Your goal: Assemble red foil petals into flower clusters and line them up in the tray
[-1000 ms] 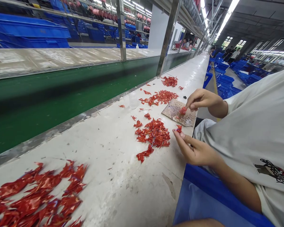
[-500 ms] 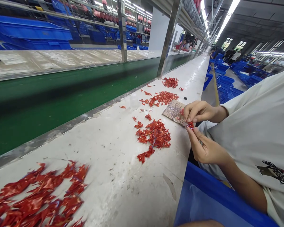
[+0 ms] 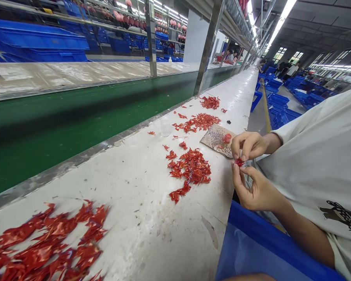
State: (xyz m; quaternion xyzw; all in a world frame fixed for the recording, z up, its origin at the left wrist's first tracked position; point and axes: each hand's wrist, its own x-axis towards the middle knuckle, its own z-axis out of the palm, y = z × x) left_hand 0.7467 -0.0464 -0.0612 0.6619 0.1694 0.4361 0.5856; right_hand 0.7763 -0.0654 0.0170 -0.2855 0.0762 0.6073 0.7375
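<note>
Neither my left hand nor my right hand shows. A sliver of bare skin (image 3: 250, 277) crosses the bottom edge; whose it is, I cannot tell. Nearest to me, a loose pile of shiny red pointed pieces (image 3: 46, 249) lies on the white bench (image 3: 128, 199). A co-worker in a white shirt sits at the right. The co-worker's far hand (image 3: 250, 145) and near hand (image 3: 256, 189) pinch a small red piece (image 3: 239, 162) between their fingertips. Beside them lies a speckled board (image 3: 213, 138) bearing a red lump (image 3: 227, 138).
More red pieces (image 3: 193, 166) lie mid-bench, with smaller heaps (image 3: 204, 121) beyond. A clear cup (image 3: 165, 127) stands near the green belt (image 3: 90, 117). A blue bin (image 3: 245, 242) sits between me and the co-worker. Metal posts (image 3: 209, 47) rise along the bench.
The co-worker's hands have shifted slightly right and down with the red piece, exposing more of the red lump on the board. The piles have stayed put.
</note>
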